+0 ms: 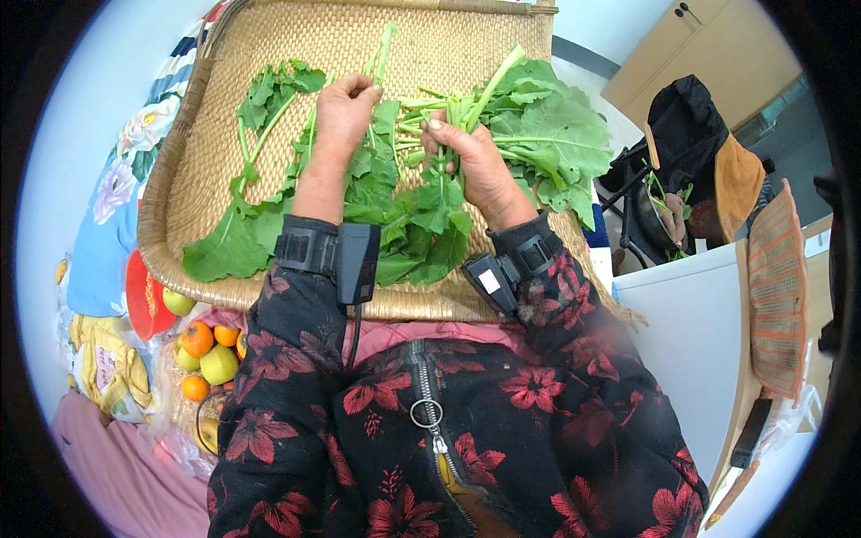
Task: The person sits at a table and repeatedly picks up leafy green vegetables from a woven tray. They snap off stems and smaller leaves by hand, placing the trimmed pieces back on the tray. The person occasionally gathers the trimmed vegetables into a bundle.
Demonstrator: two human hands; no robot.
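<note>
Over a large woven wicker tray (303,33), my left hand (344,111) pinches a pale green stalk (384,54) between thumb and fingertips. My right hand (474,151) is closed around a bunch of leafy green stems (494,87), whose cut ends point up and away. Loose leaves (424,242) lie between and below my hands. On the right of the tray spreads a pile of broad leaves (558,128). A small leafy sprig (266,101) lies at the far left, with a big leaf (229,245) nearer me.
Left of the tray are a red bowl (143,296), apples and persimmons (208,353) in plastic, and a flowered cloth (107,222). To the right stand a white cabinet (679,323), an orange plastic basket (777,289) and a black bag (686,128).
</note>
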